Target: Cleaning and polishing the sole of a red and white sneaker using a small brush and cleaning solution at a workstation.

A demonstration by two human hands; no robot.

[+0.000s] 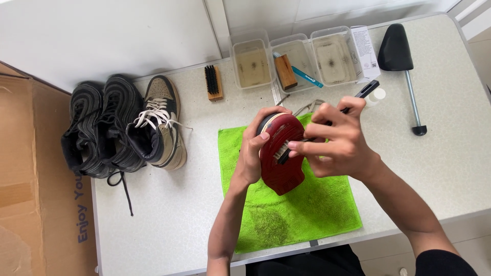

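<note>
Red sole: I see the shoe [280, 153] held sole-up above the green cloth [296, 209], so the dark red tread faces the camera and the brush.
Left hand: my left hand [251, 153] is wrapped around the left edge of the shoe, fingers curled over the rim near the toe end; this grip holds the sole steady and tilted toward me.
Right hand: my right hand [337, 145] is closed around a black-handled brush [368, 89], pinching it with the handle pointing up and away and the pale bristles touching the middle of the sole.
Cloth: it lies flat on the tabletop [450, 153] directly under the shoe, placed where it would catch whatever falls; a darker patch shows near its front edge.
Trays: three clear tubs [291, 61] stand in a row at the far edge, within reach; the middle one holds a wooden block and a blue-handled tool.
Spare brush: a wooden brush [213, 82] lies bristles-up just left of the tubs.
Other shoes: several sneakers [125, 125] stand together at the left, well apart from the cloth.
Shoe tree: a black shoe tree [401, 61] lies at the far right.
Box: a cardboard box [36, 179] sits beside the tabletop at the left.
</note>
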